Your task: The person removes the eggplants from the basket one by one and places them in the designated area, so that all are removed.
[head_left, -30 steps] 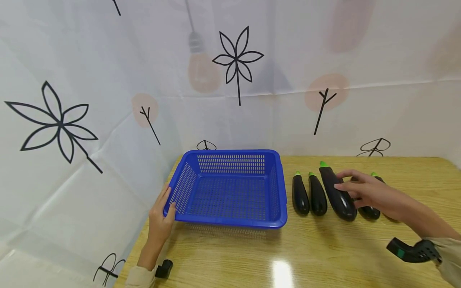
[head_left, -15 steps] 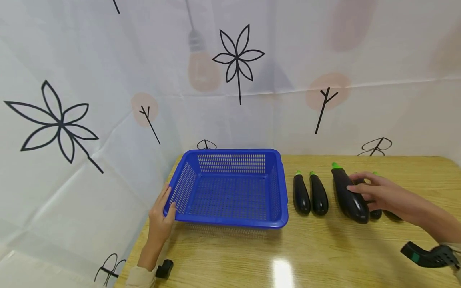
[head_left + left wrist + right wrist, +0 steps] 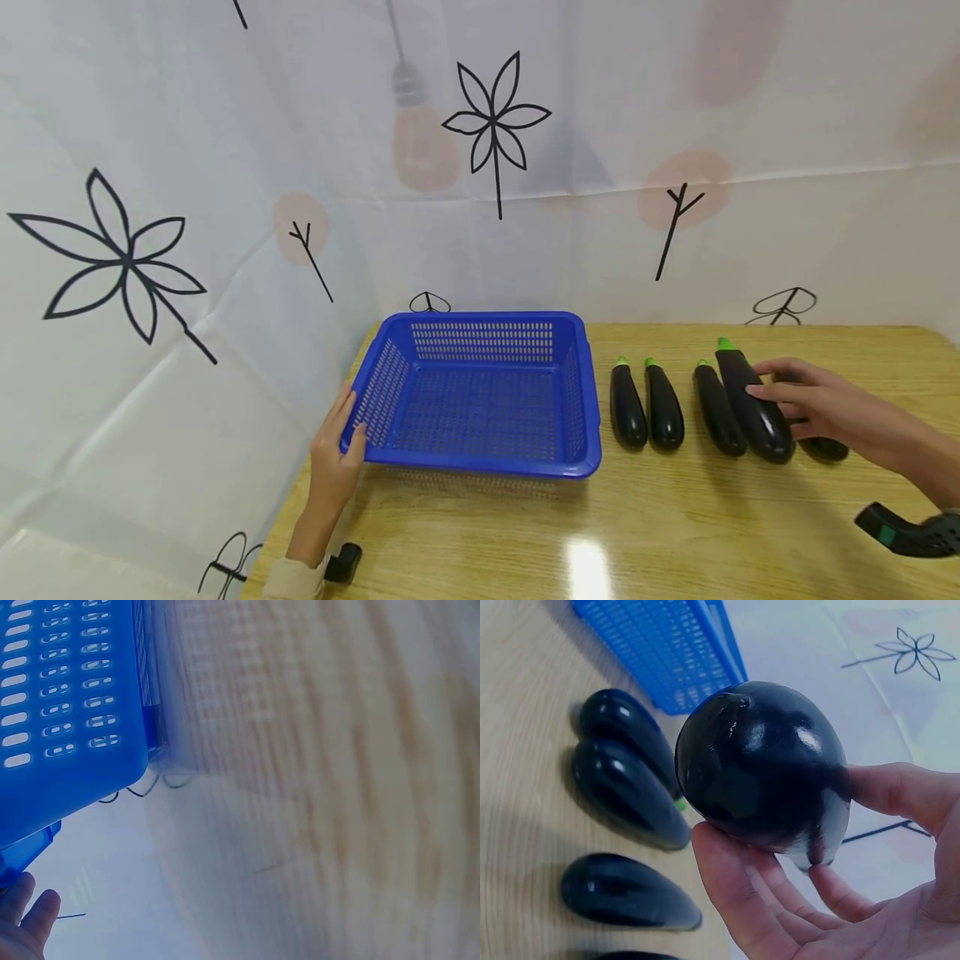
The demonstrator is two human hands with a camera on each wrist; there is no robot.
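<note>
My right hand grips a large dark purple eggplant with a green stem end, thumb on one side and fingers on the other. In the right wrist view, the rounded bottom of this eggplant faces the camera, held above the table. One eggplant lies just left of it, and another is partly hidden behind my hand. Farther left, an eggplant and its neighbour lie side by side. My left hand holds the left rim of a blue plastic basket.
The perforated basket stands on a wooden table, left of the eggplants. A white cloth with printed line flowers hangs behind and along the left of the table. A black wrist device sits by my right forearm.
My right hand has carried the large eggplant to the right, past another eggplant that now shows on its left. My left hand and the basket stay in place.
</note>
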